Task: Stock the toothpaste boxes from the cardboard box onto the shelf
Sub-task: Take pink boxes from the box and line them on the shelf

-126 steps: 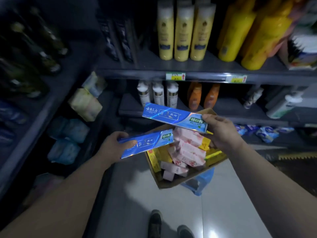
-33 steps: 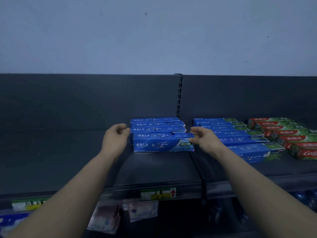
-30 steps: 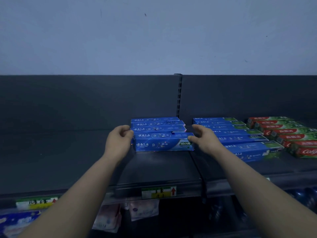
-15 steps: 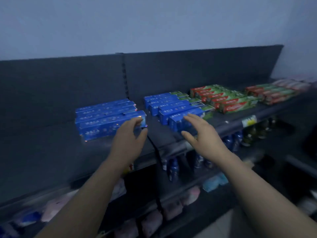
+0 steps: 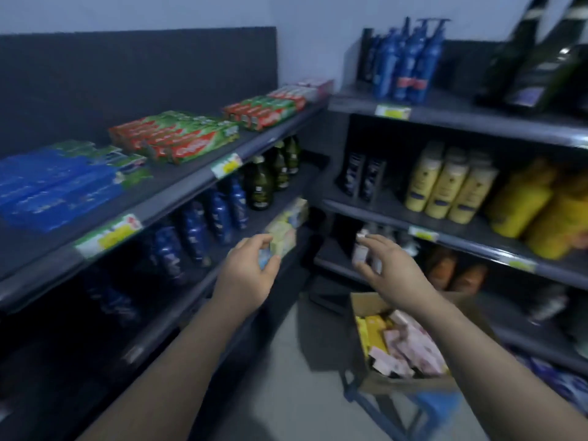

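Left hand [image 5: 251,275] and right hand [image 5: 393,270] hover in mid-air, their fingers loosely curled and gripping nothing. One cardboard box [image 5: 362,305] sits below the right hand. The blue toothpaste boxes [image 5: 54,186] on the shelf [image 5: 178,189] are too blurred to count.

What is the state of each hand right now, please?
Left hand: open, loosely curled, holding nothing.
Right hand: open, fingers spread, holding nothing.

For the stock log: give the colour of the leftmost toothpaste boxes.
Toothpaste boxes: blue, clearest in head view.
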